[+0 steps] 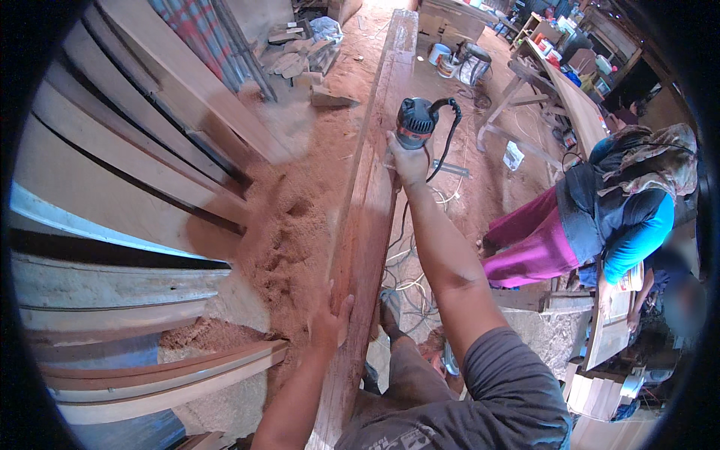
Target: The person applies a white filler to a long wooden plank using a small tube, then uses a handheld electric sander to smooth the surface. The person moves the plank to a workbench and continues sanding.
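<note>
A long reddish-brown wooden beam runs away from me. My right hand, arm stretched forward, is closed around the lower part of a dark corded router. The router stands upright on the beam toward its far half, its black cord looping to the right. Its base and bit are hidden by my hand. Nearer to me, my left hand rests against the beam's left edge, thumb apart from the stretched fingers. Some of its fingers cannot be seen.
Reddish sawdust lies heaped left of the beam, beside leaning boards. Cables tangle on the floor to the right. A co-worker bends over a board at right. Buckets stand further back.
</note>
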Tool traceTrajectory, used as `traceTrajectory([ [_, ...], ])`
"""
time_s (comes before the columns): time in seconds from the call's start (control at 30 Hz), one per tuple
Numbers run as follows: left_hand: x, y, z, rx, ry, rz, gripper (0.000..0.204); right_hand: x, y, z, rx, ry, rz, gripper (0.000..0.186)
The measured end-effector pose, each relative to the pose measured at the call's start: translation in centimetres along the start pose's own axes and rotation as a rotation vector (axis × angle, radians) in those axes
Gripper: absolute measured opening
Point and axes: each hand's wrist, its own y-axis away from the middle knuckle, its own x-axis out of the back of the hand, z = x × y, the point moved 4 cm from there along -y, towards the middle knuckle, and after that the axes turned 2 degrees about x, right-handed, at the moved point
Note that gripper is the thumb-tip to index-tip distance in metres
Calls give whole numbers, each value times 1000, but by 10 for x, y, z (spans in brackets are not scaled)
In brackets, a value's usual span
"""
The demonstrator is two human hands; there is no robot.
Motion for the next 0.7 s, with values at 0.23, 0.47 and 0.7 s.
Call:
traceTrajectory([
  [0.23, -6, -1, -9, 40, -39, -8, 71, -19, -56, 57, -59, 91, 9, 61],
  [0.47, 1, 0, -23, -20, -99, 53, 71, -55, -107, 56, -39, -30, 22, 56],
  [0.7, 0, -6, -9, 53, -129, -22, 75, -54, -187, 93, -77, -22, -33, 43],
])
